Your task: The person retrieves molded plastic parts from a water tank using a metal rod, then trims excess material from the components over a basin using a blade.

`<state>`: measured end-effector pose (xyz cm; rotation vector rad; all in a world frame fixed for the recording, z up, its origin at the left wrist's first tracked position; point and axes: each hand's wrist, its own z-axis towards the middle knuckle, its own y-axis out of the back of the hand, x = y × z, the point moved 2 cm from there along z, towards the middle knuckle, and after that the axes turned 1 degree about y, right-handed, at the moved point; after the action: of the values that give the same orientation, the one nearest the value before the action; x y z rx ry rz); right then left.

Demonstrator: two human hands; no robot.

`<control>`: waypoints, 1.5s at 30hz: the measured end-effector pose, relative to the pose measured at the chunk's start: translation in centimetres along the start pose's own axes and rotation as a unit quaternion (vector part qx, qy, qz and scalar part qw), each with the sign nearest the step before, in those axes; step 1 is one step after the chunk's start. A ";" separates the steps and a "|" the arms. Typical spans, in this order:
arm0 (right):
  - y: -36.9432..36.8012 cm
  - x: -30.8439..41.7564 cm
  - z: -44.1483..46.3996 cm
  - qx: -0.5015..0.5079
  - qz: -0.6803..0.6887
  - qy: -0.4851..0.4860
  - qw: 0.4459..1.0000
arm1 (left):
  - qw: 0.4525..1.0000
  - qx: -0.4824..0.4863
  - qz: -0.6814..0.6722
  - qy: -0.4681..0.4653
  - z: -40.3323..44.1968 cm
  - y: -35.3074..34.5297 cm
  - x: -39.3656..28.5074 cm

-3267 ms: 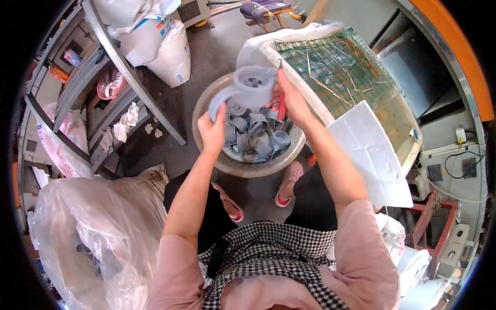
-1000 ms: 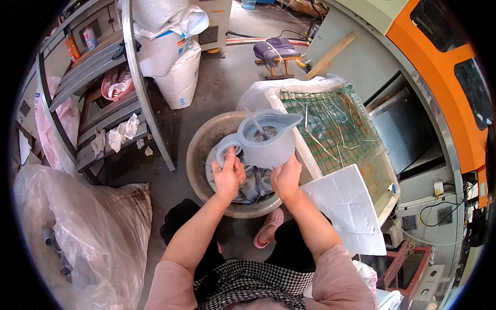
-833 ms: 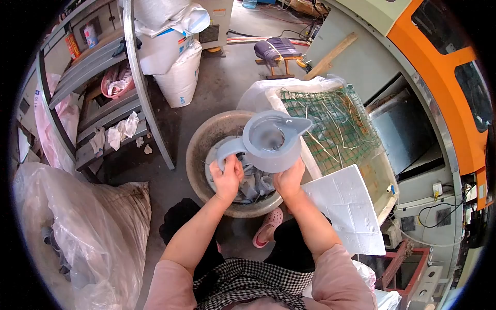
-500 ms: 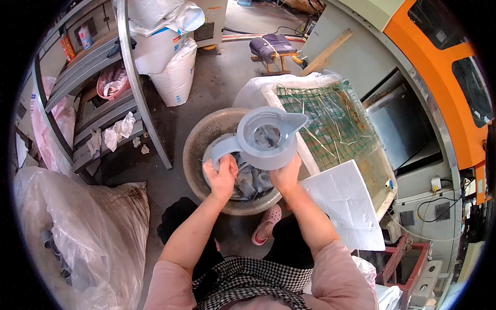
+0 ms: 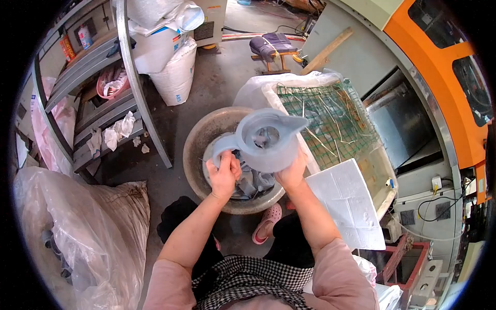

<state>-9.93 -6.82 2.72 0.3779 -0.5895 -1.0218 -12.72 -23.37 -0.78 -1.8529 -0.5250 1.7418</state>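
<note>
A pale grey-blue plastic pitcher (image 5: 271, 159) is held up over a round basin (image 5: 193, 165). Its spout points to the right and its handle to the left. My left hand (image 5: 223, 176) is closed around the lower part of the handle. The fingers of my right hand (image 5: 293, 173) wrap the lower right side of the pitcher, partly hidden behind it. Through the pitcher's mouth, grey shapes show, but I cannot tell if they are inside it. Beneath it, loose grey plastic pieces (image 5: 247, 185) lie in the basin.
Right of the basin stands a white-rimmed tub (image 5: 381, 204) covered partly by green netting (image 5: 330, 121), with a white foam board (image 5: 345, 204) at its near corner. Metal steps (image 5: 106, 113) and a plastic-lined sack (image 5: 98, 227) are on the left. White sacks (image 5: 175, 75) and a small stool (image 5: 276, 64) stand farther back.
The pitcher has turned or tilted slightly in my hands and looks blurred now. My right hand has shifted a little up and to the right along its side.
</note>
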 end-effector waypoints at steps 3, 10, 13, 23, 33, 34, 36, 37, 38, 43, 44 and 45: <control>0.0 0.1 -0.1 0.012 -0.032 -0.019 0.999 | 0.999 -0.017 -0.035 0.025 0.2 -0.1 -0.1; 0.3 1.1 0.7 -0.004 -0.015 0.030 0.999 | 0.997 0.030 0.059 0.036 -0.2 -0.7 0.3; -0.7 1.0 0.7 0.026 -0.038 0.023 0.999 | 0.993 0.029 0.103 0.041 0.4 -0.6 1.0; -6.0 -5.4 -4.5 0.190 -0.038 -0.182 0.964 | 0.962 -0.041 0.149 0.227 2.1 1.9 5.7; -7.6 -4.3 -5.1 0.225 0.524 -0.578 0.584 | 0.953 -0.056 0.089 0.283 2.4 3.2 6.8; -7.7 -4.0 -5.3 0.222 0.567 -0.572 0.549 | 0.953 -0.055 0.083 0.287 2.3 3.3 6.9; -8.9 -5.6 -6.4 0.220 0.676 -0.553 0.435 | 0.959 -0.051 0.105 0.259 2.3 3.6 7.1; -9.2 -5.4 -6.1 0.221 0.677 -0.547 0.440 | 0.963 -0.048 0.127 0.233 2.4 3.4 6.8; -9.0 -5.6 -5.8 0.172 0.417 -0.439 0.777 | 0.959 -0.068 0.104 0.255 2.4 3.4 6.7; -8.2 -4.1 -5.1 0.050 0.055 -0.226 0.971 | 0.960 -0.086 0.116 0.240 2.2 2.8 6.7; -8.3 -5.0 -5.1 0.054 0.054 -0.231 0.970 | 0.960 -0.081 0.103 0.246 2.2 2.9 6.8; -9.0 -6.1 -5.0 0.202 0.374 -0.404 0.810 | 0.958 -0.083 0.104 0.252 2.5 3.4 6.9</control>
<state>-15.37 -5.66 -7.89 0.0248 -1.5990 -0.2208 -14.89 -21.42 -8.34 -2.4389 -0.2857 1.2920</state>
